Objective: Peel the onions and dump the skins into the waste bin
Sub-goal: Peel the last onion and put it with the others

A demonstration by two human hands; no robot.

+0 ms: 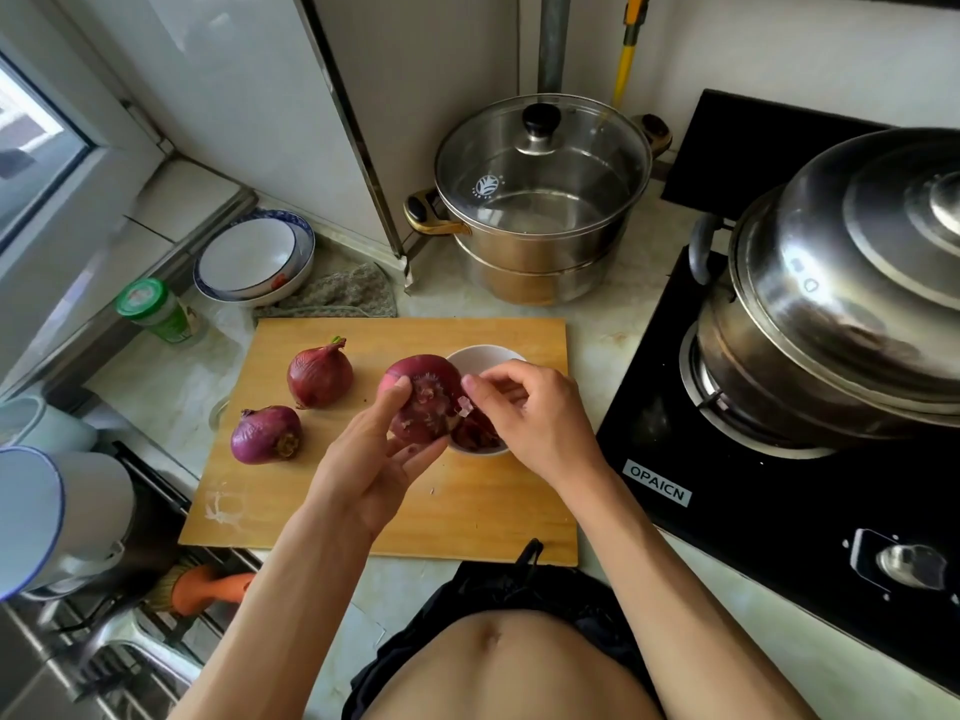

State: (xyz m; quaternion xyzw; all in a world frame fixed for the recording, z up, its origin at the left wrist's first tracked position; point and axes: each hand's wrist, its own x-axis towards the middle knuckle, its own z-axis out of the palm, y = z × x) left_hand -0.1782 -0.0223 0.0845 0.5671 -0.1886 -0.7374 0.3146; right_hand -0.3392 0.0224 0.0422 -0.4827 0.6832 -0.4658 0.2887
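The left hand [374, 454] cups a red onion [423, 397] above the wooden cutting board [322, 491], fingers curled under it and thumb pressed to its near side, while the right hand [530, 413] pinches a small scrap of skin [464, 406] at the onion's right edge, just over a white bowl [480, 356] that already holds dark purple peelings. The likely trouble is that the thin, brittle skin tears off in flakes rather than a sheet, so bits drop on the board beside the bowl; one speck already lies on the wood near the left wrist. The smooth bulb could also slip from the cupped fingers if the pull turns sharp. The held onion looks glossy on top and ragged where it faces the camera. Farther left, two unpeeled onions [319, 376] [266, 434] rest on the board, dull and papery, one with a green sprout. No waste bin is in view.
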